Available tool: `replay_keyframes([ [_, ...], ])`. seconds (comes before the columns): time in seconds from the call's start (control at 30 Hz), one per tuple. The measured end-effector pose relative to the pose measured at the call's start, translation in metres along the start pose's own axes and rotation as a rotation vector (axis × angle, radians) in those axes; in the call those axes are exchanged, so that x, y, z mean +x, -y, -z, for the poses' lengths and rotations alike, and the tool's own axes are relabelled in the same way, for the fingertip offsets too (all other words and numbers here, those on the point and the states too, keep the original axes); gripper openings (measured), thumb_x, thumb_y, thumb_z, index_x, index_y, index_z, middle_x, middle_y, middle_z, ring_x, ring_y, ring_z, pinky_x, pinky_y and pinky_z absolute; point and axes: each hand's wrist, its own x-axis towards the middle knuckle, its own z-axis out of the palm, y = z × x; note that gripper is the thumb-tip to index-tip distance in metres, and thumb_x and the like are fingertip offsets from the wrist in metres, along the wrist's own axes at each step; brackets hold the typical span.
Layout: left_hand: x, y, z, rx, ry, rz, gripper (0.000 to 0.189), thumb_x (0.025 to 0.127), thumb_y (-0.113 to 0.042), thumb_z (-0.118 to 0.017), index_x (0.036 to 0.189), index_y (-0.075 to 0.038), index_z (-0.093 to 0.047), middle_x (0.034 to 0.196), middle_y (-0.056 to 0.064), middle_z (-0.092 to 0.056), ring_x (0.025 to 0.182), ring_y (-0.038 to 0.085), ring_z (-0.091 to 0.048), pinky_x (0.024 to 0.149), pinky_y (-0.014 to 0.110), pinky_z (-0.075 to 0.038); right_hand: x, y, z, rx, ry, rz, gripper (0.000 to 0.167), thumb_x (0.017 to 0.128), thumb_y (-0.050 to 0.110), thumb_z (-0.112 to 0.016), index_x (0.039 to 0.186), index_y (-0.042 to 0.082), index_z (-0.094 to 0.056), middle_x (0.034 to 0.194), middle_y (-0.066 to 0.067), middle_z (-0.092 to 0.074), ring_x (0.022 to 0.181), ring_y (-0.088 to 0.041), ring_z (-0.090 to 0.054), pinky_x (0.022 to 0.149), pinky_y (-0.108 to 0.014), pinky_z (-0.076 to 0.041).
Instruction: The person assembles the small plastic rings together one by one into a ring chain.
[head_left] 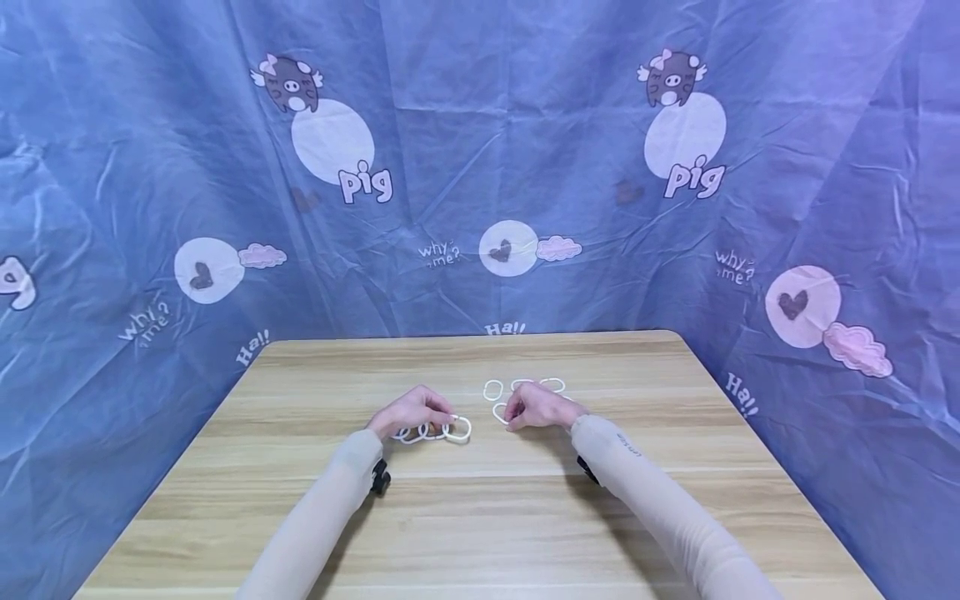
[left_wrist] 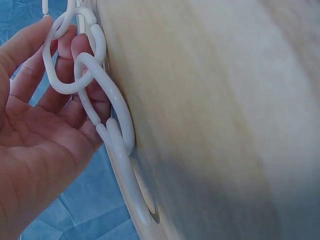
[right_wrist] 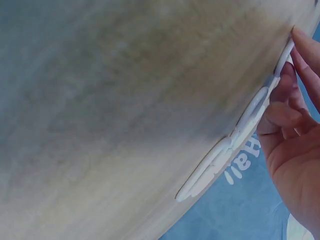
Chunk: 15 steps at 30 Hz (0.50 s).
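My left hand (head_left: pixel 415 411) holds a chain of several white plastic oval links (left_wrist: pixel 123 110), joined one through another. In the left wrist view the thumb tip touches one link and the fingers curl behind it, while the lower links hang down to the tabletop. At the right end of the chain, one link (head_left: pixel 469 430) sticks out beyond the fingertips. To the right, my right hand (head_left: pixel 542 406) pinches a loose white link (head_left: pixel 497 414) at the table; its far part is hidden by the fingers. In the right wrist view, fingertips meet at that link (right_wrist: pixel 284 57).
Several more loose white links (head_left: pixel 485 390) lie just behind the right hand, partly covered by it. The wooden table (head_left: pixel 465 525) has its far edge against a blue printed cloth (head_left: pixel 450 167), which also hangs at both sides.
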Motion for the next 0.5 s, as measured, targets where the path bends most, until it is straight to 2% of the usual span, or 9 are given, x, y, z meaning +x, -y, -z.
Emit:
replay_keyframes([
  [0.1,-0.0005,-0.0006,-0.0010,0.011,-0.002,-0.006,0.016,0.087,-0.012,-0.072,0.098,0.000,-0.074,0.075,-0.003,-0.071,0.065,0.009,-0.059,0.059,0.021,-0.048,0.0005,0.0005,-0.0011,-0.047,-0.016,0.010,0.009,0.076,0.016,-0.084,0.076,0.015,-0.075,0.076,0.009,-0.062,0.074,-0.002,-0.052,0.073,-0.019,-0.045],
  [0.2,-0.0009,-0.0015,-0.0018,0.016,-0.004,-0.013,0.016,0.088,-0.012,-0.072,0.098,0.000,-0.074,0.074,-0.003,-0.071,0.064,0.009,-0.059,0.059,0.021,-0.047,-0.0002,0.0022,-0.0020,-0.071,-0.022,0.013,0.008,0.077,0.015,-0.082,0.076,0.015,-0.074,0.077,0.009,-0.061,0.076,-0.003,-0.051,0.073,-0.020,-0.044],
  [0.5,-0.0001,-0.0011,-0.0020,0.045,-0.018,-0.008,0.017,0.087,-0.015,-0.072,0.098,-0.001,-0.075,0.076,-0.001,-0.071,0.065,0.009,-0.059,0.061,0.021,-0.047,-0.0071,0.0070,-0.0035,-0.121,0.003,0.037,0.007,0.086,0.017,-0.074,0.087,0.011,-0.071,0.094,0.003,-0.054,0.087,-0.010,-0.051,0.080,-0.025,-0.046],
])
